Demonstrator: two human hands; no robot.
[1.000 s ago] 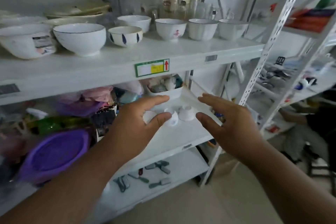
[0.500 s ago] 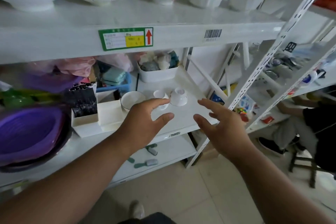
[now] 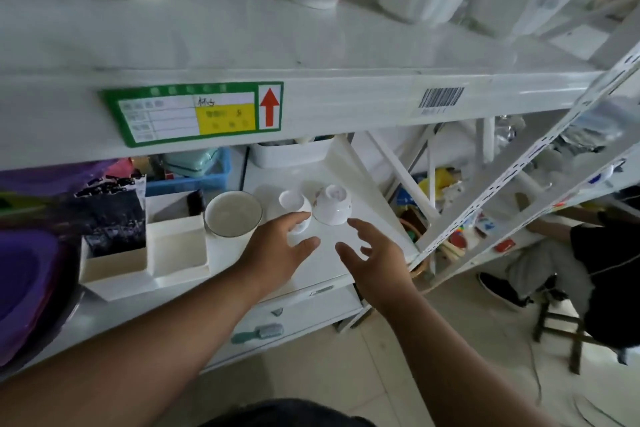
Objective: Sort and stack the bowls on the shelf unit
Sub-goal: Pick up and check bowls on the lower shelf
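Bowls on the middle shelf are drawing closer as I am lowering both spread, empty hands, left hand seemingly nearing the small cup, right hand the upturned bowl.

We reach both bare forearms forward and slightly inward, so our hands end up near each other. Our left hand is palm down, its fingers loosely extended and its thumb spread, gripping nothing. Our right hand is likewise relaxed, fingers parted and slightly bent, holding nothing.
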